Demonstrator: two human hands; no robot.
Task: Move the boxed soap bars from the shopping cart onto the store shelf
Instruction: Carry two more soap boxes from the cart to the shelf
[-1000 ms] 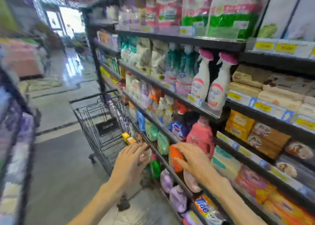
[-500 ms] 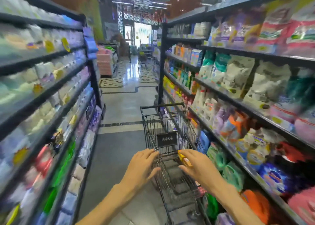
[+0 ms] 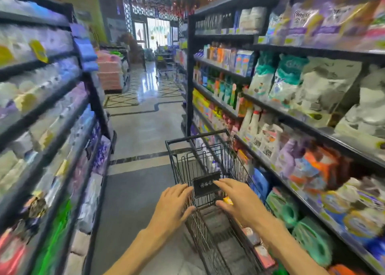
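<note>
Glossy tiled aisle (image 3: pixel 145 127) between stocked shelves (image 3: pixel 312 116); left hand (image 3: pixel 174 205) and right hand (image 3: pixel 237 202) spread open, empty, over the cart (image 3: pixel 208 162).

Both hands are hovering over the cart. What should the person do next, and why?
Probably lower the right hand onto the yellow box beneath its fingers and close on it. Both hands are open and empty above the cart, and the shelf waits alongside.

Wire shopping cart (image 3: pixel 208 162), yellow box (image 3: pixel 227 201) inside

black wire cart (image 3: pixel 208 150), yellow-orange soap box (image 3: pixel 227 200).
</note>
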